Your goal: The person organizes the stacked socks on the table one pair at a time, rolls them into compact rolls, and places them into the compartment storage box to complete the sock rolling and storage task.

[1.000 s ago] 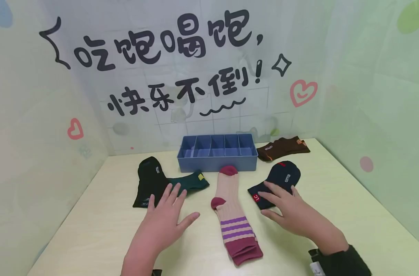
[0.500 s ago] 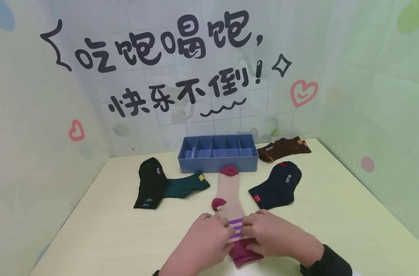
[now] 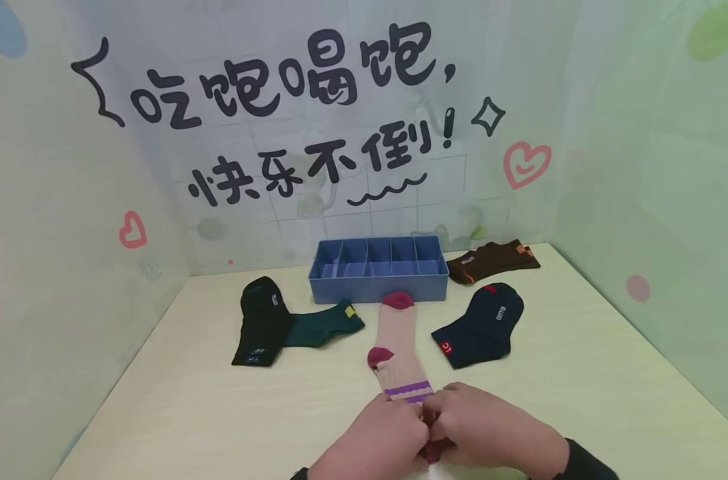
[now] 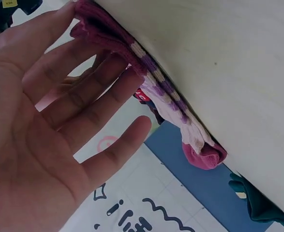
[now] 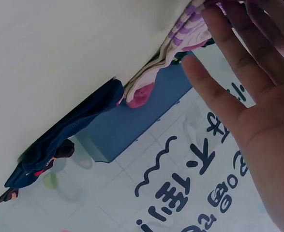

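A pink sock pair (image 3: 398, 337) with maroon toe, heel and cuff and purple stripes lies lengthwise in the middle of the table. My left hand (image 3: 383, 437) and right hand (image 3: 490, 427) meet over its cuff end, fingers curled, hiding most of the cuff. In the left wrist view, the thumb and fingers pinch the maroon cuff (image 4: 105, 38). In the right wrist view, the right fingertips are at the striped part (image 5: 192, 26) and the cuff, partly cut off by the frame edge.
Behind the sock's toe stands a blue box (image 3: 379, 289) with several compartments. Dark navy socks (image 3: 481, 327) lie to the right, brown socks (image 3: 493, 262) at the back right. On the left, black socks (image 3: 261, 323) overlap green socks (image 3: 322, 327). Printed curtains surround the table.
Both hands came inward from above the black and navy socks to the pink sock's stripes, then slid toward its cuff and now hold it there. The other socks stayed put.
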### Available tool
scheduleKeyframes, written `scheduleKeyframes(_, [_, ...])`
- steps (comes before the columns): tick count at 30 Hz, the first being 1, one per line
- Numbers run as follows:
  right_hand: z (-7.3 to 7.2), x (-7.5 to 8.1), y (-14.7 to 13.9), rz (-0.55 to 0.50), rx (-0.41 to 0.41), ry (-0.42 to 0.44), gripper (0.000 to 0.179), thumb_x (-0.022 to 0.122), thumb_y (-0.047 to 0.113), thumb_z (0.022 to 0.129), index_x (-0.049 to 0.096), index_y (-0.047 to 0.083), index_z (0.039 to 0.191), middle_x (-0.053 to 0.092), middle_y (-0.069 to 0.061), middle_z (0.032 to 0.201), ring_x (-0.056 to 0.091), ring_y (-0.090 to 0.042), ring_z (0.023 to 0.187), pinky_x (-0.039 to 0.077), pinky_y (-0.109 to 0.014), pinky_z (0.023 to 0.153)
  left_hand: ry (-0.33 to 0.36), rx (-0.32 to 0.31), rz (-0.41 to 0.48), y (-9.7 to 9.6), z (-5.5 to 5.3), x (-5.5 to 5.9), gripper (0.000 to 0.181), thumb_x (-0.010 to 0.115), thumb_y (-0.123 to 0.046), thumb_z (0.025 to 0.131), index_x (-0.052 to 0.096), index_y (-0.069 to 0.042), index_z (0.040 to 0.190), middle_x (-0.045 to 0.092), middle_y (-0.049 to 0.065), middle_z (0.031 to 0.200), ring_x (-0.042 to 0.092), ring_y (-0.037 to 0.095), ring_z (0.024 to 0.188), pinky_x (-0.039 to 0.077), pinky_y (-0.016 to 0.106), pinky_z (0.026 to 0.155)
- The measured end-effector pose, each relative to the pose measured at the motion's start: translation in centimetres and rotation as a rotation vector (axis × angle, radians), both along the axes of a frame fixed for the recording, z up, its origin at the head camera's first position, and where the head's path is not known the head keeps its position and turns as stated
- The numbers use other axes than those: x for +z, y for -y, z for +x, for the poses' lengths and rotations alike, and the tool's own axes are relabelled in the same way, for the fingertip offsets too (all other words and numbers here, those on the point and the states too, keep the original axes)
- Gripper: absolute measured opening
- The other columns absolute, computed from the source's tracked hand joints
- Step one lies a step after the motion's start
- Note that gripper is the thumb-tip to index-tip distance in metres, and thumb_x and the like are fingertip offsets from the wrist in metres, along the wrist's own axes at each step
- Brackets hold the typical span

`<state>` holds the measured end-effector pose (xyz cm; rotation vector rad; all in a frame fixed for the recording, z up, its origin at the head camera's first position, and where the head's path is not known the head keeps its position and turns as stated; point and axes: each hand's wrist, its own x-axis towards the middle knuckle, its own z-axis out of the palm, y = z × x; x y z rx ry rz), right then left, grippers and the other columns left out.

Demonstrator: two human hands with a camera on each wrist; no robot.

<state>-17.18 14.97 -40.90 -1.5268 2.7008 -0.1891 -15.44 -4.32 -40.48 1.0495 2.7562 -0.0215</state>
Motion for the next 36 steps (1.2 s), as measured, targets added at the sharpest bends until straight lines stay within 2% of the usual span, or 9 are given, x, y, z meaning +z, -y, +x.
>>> scheduleKeyframes(5, [0.8, -0.6, -0.3, 0.078, 0.148, -0.279, 0.014, 0.081, 0.04, 0.094, 0.082, 0.034, 0.106, 0.069, 0.016, 0.094, 0.051, 0.001, 0.084, 0.046, -0.018, 0.079, 0.046, 0.039, 0.023, -0.3, 0.1, 0.0, 0.023, 0.085, -0.039, 0.09, 0.081, -0.029, 0.11, 0.075, -0.014, 0.104, 0.059, 0.005, 0.088, 0.056, 0.031, 0.095])
scheduleKeyframes(9, [1.1, -0.9, -0.3, 0.166, 0.233, -0.338, 0.026, 0.078, 0.048, 0.093, 0.081, 0.033, 0.115, 0.072, 0.018, 0.095, 0.048, 0.002, 0.081, 0.041, -0.01, 0.077, 0.018, 0.038, 0.027, -0.6, 0.3, -0.4, 0.02, 0.084, -0.038, 0.093, 0.082, -0.027, 0.109, 0.072, -0.013, 0.098, 0.053, 0.006, 0.083, 0.055, 0.025, 0.084])
scheduleKeyframes(11, [0.9, -1.1, -0.2, 0.146, 0.247, -0.368, 0.02, 0.079, 0.042, 0.095, 0.082, 0.032, 0.111, 0.07, 0.018, 0.088, 0.047, 0.004, 0.077, 0.04, -0.009, 0.073, 0.014, 0.041, 0.037, -0.7, 0.4, -0.5, 0.018, 0.083, -0.037, 0.094, 0.082, -0.026, 0.108, 0.071, -0.012, 0.093, 0.051, 0.006, 0.08, 0.053, 0.023, 0.079])
scheduleKeyframes(13, [0.5, -1.0, -0.2, 0.107, 0.2, -0.271, 0.014, 0.08, 0.035, 0.096, 0.083, 0.03, 0.108, 0.071, 0.019, 0.084, 0.048, 0.006, 0.073, 0.042, -0.007, 0.071, 0.054, 0.067, 0.064, -0.8, 0.6, -0.4, 0.018, 0.083, -0.034, 0.094, 0.082, -0.024, 0.108, 0.07, -0.01, 0.089, 0.052, 0.005, 0.077, 0.051, 0.02, 0.076])
scheduleKeyframes(18, [-1.0, 0.2, 0.4, -0.011, -0.036, 0.24, 0.01, 0.081, 0.022, 0.095, 0.085, 0.024, 0.104, 0.073, 0.017, 0.076, 0.047, 0.007, 0.061, 0.045, -0.01, 0.066, 0.149, 0.144, 0.121, -0.8, 0.7, -0.1, 0.012, 0.084, -0.027, 0.093, 0.081, -0.018, 0.101, 0.063, -0.007, 0.075, 0.053, 0.005, 0.069, 0.048, 0.018, 0.071])
scheduleKeyframes(21, [-2.0, 0.8, 0.8, -0.016, -0.112, 0.403, 0.01, 0.083, 0.021, 0.094, 0.085, 0.022, 0.104, 0.074, 0.016, 0.073, 0.047, 0.004, 0.058, 0.046, -0.013, 0.063, 0.165, 0.169, 0.133, -0.7, 0.6, 0.1, 0.006, 0.081, -0.024, 0.096, 0.08, -0.017, 0.097, 0.06, -0.007, 0.068, 0.053, 0.006, 0.065, 0.047, 0.018, 0.068])
scheduleKeyframes(29, [-3.3, 1.0, 1.6, 0.001, -0.25, 0.557, 0.019, 0.079, 0.002, 0.089, 0.076, 0.018, 0.08, 0.061, 0.011, 0.058, 0.048, -0.003, 0.053, 0.04, -0.018, 0.054, 0.162, 0.122, 0.2, 0.0, -1.4, 0.4, 0.012, 0.084, -0.018, 0.092, 0.077, -0.016, 0.083, 0.053, -0.006, 0.06, 0.048, 0.007, 0.063, 0.041, 0.019, 0.064])
scheduleKeyframes(33, [-3.5, 0.8, 1.4, -0.009, -0.284, 0.588, 0.015, 0.082, 0.003, 0.088, 0.08, 0.018, 0.088, 0.069, 0.01, 0.065, 0.056, -0.003, 0.058, 0.047, -0.019, 0.057, 0.196, 0.157, 0.215, 0.0, -2.2, 0.4, 0.012, 0.088, -0.017, 0.088, 0.079, -0.017, 0.08, 0.057, -0.008, 0.059, 0.051, 0.006, 0.061, 0.042, 0.018, 0.059])
scheduleKeyframes(36, [-3.5, 0.8, 0.9, -0.034, -0.239, 0.556, 0.013, 0.085, 0.007, 0.088, 0.084, 0.019, 0.093, 0.075, 0.013, 0.074, 0.061, 0.001, 0.065, 0.053, -0.018, 0.065, 0.208, 0.181, 0.213, 0.0, -2.7, 0.4, 0.009, 0.089, -0.018, 0.087, 0.083, -0.019, 0.081, 0.062, -0.01, 0.06, 0.053, 0.005, 0.061, 0.043, 0.019, 0.058])
